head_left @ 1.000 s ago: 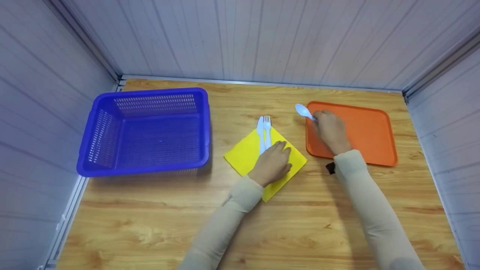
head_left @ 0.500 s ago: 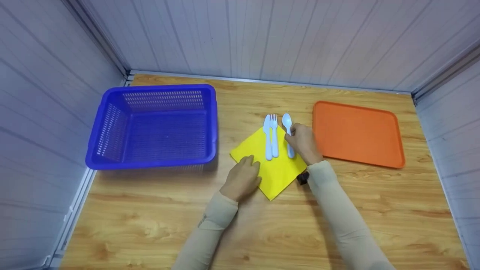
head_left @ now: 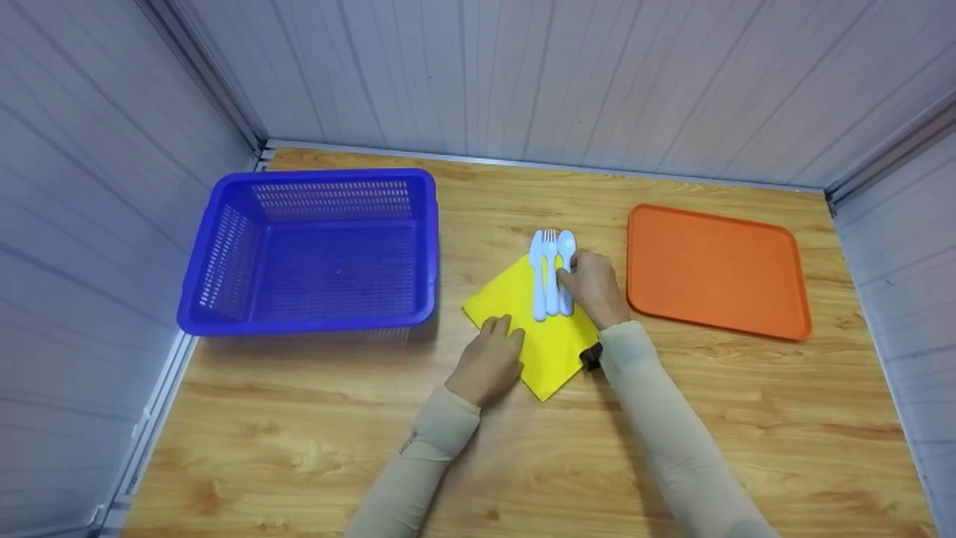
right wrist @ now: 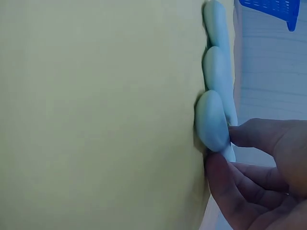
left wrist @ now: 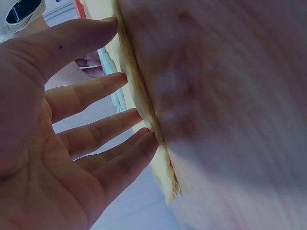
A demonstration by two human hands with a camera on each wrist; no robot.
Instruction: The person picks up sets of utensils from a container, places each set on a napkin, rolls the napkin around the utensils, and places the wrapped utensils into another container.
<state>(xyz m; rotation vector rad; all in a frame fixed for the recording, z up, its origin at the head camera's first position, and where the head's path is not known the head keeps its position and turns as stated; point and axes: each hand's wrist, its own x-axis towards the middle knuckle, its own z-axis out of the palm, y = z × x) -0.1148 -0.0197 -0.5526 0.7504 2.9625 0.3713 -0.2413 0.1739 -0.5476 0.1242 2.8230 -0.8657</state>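
Note:
A yellow napkin lies diagonally on the wooden table. Side by side on its upper part are a pale blue knife, a fork and a spoon, their heads past the napkin's far edges. My right hand pinches the spoon between thumb and fingers, right beside the fork. In the right wrist view the spoon's handle end sits between thumb and fingertips. My left hand rests along the napkin's left edge, fingers spread and fairly straight, as the left wrist view shows its fingertips at that edge.
A blue perforated plastic basket stands at the left of the table. At the right lies a flat orange tray. Pale panel walls enclose the table at the back and both sides.
My right hand has brought the spoon left from over the orange tray onto the napkin, then up against the fork. My left hand has moved off the cutlery handles to the napkin's left edge.

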